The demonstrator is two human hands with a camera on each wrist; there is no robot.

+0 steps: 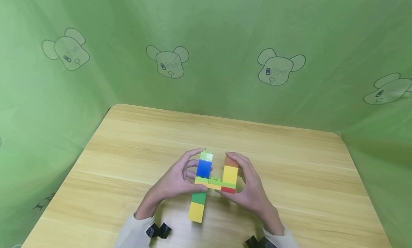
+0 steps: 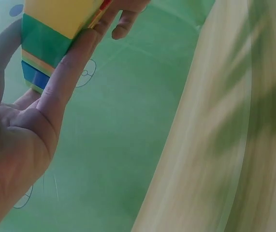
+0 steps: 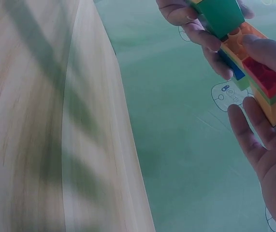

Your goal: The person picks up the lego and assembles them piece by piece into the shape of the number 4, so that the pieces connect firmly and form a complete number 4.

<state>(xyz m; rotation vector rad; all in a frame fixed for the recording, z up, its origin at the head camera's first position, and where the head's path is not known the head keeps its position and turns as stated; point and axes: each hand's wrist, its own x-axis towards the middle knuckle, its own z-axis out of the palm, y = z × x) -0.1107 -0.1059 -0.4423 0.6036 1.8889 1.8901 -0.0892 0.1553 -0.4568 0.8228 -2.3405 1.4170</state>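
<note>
Above the table I hold one joined structure of toy building blocks (image 1: pixel 204 168) between both hands. Its left column runs from light green and blue at the top to green and yellow at the bottom. A short bridge joins it to a right column of orange-brown and yellow, with a red block (image 1: pixel 228 190) beneath. My left hand (image 1: pixel 170 178) grips the left column, thumb near the bridge and fingers at the far end. My right hand (image 1: pixel 254 192) grips the right column between thumb and fingers. In the right wrist view, hollow undersides of the orange and red blocks (image 3: pixel 266 77) show.
A wood-grain table (image 1: pixel 145 133) lies beneath the hands. Green curtain fabric (image 1: pixel 222 30) with bear outlines surrounds its back and sides. Small black devices (image 1: pixel 158 231) sit at both wrists, near the light sleeves.
</note>
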